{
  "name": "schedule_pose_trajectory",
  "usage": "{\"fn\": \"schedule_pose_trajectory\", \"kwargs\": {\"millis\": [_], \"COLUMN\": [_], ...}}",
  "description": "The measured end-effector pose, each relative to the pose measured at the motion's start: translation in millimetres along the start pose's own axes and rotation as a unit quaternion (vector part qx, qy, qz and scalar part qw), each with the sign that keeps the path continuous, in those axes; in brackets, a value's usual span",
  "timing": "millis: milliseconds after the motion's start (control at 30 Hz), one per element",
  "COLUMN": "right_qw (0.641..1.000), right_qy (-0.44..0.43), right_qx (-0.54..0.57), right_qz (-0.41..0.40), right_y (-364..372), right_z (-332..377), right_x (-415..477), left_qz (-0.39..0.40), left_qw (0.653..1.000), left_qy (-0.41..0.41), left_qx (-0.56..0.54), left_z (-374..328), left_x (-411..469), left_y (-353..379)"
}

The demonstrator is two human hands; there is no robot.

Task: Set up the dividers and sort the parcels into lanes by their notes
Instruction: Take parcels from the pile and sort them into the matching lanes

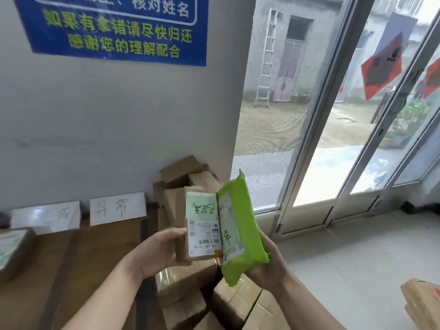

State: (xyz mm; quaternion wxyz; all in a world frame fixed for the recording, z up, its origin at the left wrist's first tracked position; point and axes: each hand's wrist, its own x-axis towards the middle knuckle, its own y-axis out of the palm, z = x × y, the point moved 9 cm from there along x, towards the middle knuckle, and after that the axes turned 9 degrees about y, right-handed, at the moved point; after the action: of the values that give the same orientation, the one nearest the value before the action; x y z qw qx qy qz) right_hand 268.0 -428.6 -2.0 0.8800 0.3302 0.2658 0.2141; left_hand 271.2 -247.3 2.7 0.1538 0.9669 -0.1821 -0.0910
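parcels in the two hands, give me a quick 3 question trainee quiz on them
1. True or false: the left hand holds the green bag parcel.
2. The sign card against the wall with readable handwriting stands: A) left of the held parcels, B) right of them, C) behind the glass door.
3. Fill in: the brown box parcel carries a pale ____ handwritten note above its shipping label.

Key
1. False; the left hand holds the brown box parcel, and the right hand holds the green bag parcel.
2. A
3. green
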Motion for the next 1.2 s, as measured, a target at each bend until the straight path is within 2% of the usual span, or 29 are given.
{"fn": "schedule_pose_trajectory", "kwargs": {"millis": [100,167,267,400,500,633,767,867,1000,1033,1100,1200], "right_qw": [0.999,0.996,0.993,0.995,0.995,0.994,0.987,0.967,0.905,0.896,0.889,0.914], "right_qy": [0.024,0.048,0.076,0.074,0.073,0.064,0.095,0.088,0.068,0.06,0.029,0.005], "right_qx": [-0.021,-0.028,-0.031,-0.061,-0.06,-0.05,-0.084,-0.233,-0.413,-0.435,-0.458,-0.397], "right_qz": [0.03,0.071,0.085,0.034,0.042,0.077,0.097,0.062,0.074,0.067,0.005,-0.083], "right_y": [14.0,25.0,33.6,29.8,42.5,77.5,110.7,128.7,172.5,183.3,195.3,202.2], "right_z": [-10.1,-16.3,-21.3,-25.5,-31.1,-37.7,-54.3,-65.3,-79.9,-84.7,-91.9,-109.5], "right_x": [9.5,10.8,14.0,29.9,36.2,40.9,50.4,57.4,56.4,56.9,64.9,73.5], "left_qz": [-0.053,-0.126,-0.233,-0.267,-0.289,-0.383,-0.432,-0.465,-0.49,-0.494,-0.501,-0.524], "left_qw": [0.998,0.99,0.967,0.957,0.952,0.913,0.886,0.864,0.844,0.842,0.839,0.825], "left_qy": [0.013,0.036,0.071,0.081,0.093,0.139,0.171,0.194,0.209,0.209,0.208,0.214], "left_qx": [0.019,0.054,0.08,0.08,0.03,-0.014,-0.015,0.012,0.065,0.064,0.046,-0.002], "left_z": [-13.9,-22.4,-34.3,-44.8,-47.7,-46.7,-49.6,-59.8,-72.4,-73.5,-74.6,-77.2], "left_x": [-6.0,-7.9,-17.1,-32.0,-44.7,-74.3,-105.6,-131.4,-170.0,-180.1,-200.7,-239.6], "left_y": [3.2,-4.0,-14.5,-12.2,-15.0,-40.1,-60.1,-77.4,-98.2,-103.1,-114.9,-138.6]}}
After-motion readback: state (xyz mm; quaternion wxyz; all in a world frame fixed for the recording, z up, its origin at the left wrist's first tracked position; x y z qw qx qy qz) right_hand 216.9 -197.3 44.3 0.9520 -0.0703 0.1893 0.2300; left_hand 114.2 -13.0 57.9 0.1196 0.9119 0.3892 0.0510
